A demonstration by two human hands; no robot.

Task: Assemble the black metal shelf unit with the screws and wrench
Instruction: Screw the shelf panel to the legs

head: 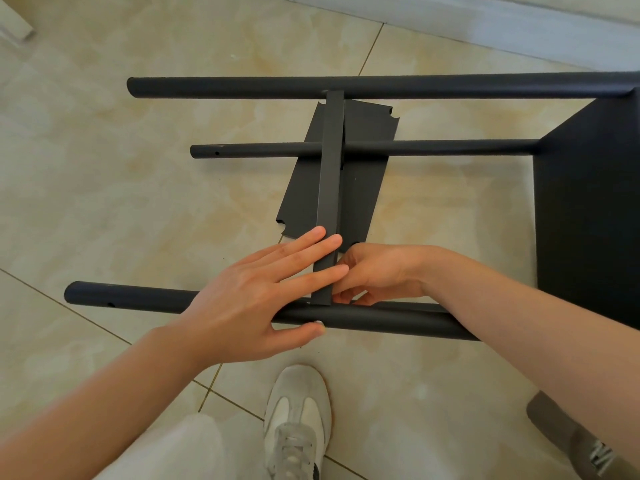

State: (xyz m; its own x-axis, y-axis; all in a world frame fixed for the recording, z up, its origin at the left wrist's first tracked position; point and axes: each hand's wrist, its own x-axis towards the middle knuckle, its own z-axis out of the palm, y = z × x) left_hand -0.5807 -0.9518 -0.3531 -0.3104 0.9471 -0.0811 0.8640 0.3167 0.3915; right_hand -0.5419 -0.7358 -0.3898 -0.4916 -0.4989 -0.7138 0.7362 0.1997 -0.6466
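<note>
Shelf unit: black metal, lying on its side on the tiled floor, part-built; its solid end panel stands at the right.
Tubes: three run left to right from that end panel: far tube, thinner middle tube and near tube, with open ends at the left.
Cross panel: seen edge-on as a narrow strip, spanning from the far tube to the near tube and passing over the middle tube.
Loose panel: flat on the floor beneath the cross panel, with notched corners.
Screw: small silver head on the near tube, just below the cross panel's near end.
Left hand: grip released; straight fingers lie across the cross panel's near end, and the thumb tip touches the near tube at the screw.
Right hand: fingers curled in against the right side of the cross panel above the near tube; whether the grip holds anything cannot be told.
Shoe: white, on the floor below the near tube.
</note>
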